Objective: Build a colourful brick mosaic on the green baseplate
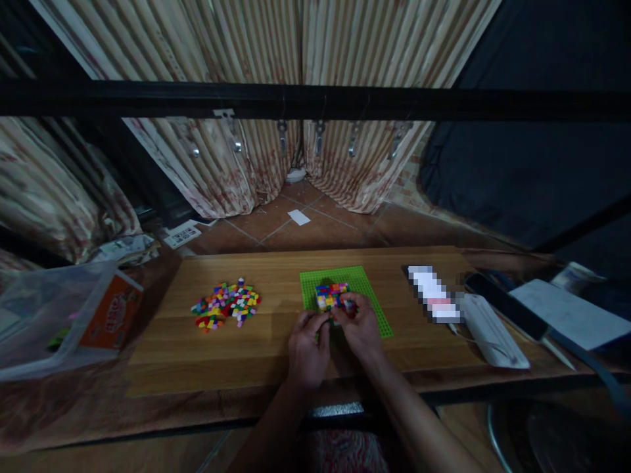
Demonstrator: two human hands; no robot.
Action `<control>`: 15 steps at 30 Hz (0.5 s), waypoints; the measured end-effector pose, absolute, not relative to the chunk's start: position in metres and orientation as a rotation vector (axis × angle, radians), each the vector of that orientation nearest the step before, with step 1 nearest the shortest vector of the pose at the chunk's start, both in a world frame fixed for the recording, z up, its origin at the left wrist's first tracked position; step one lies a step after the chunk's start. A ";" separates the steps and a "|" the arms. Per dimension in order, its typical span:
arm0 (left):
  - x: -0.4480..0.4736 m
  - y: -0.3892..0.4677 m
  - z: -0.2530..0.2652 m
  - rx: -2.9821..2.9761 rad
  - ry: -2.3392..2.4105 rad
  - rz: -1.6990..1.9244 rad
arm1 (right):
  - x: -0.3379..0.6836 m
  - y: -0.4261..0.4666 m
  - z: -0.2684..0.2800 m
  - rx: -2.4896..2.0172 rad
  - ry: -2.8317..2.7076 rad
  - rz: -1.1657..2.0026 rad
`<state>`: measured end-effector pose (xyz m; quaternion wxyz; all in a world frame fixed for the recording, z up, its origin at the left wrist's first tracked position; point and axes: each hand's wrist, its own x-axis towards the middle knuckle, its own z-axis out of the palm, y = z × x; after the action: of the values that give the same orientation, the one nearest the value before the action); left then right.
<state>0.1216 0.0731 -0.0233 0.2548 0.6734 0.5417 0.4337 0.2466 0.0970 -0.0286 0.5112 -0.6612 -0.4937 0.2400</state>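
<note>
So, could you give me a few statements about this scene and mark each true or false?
1. The baseplate on the wooden board is green. True.
2. Loose bricks lie in a pile on the wooden board. True.
3. That pile is right of the baseplate. False: it is left of it.
4. The loose bricks are all one colour. False: they come in many colours.
5. The left hand and right hand are at the brick block. True.
6. The two hands are far apart. False: they are close together.
</note>
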 end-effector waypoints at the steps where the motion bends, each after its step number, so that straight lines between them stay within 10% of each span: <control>1: 0.121 0.072 -0.023 1.825 1.467 1.178 | 0.248 0.095 -0.031 -1.571 -1.186 0.601; 15: 0.094 0.059 -0.032 1.736 1.462 1.248 | 0.270 0.064 -0.035 -1.572 -1.354 0.370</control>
<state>0.0940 0.0593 -0.0318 0.2721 0.6450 0.5431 0.4636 0.2704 0.0637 -0.0352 0.4942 -0.6486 -0.5584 0.1528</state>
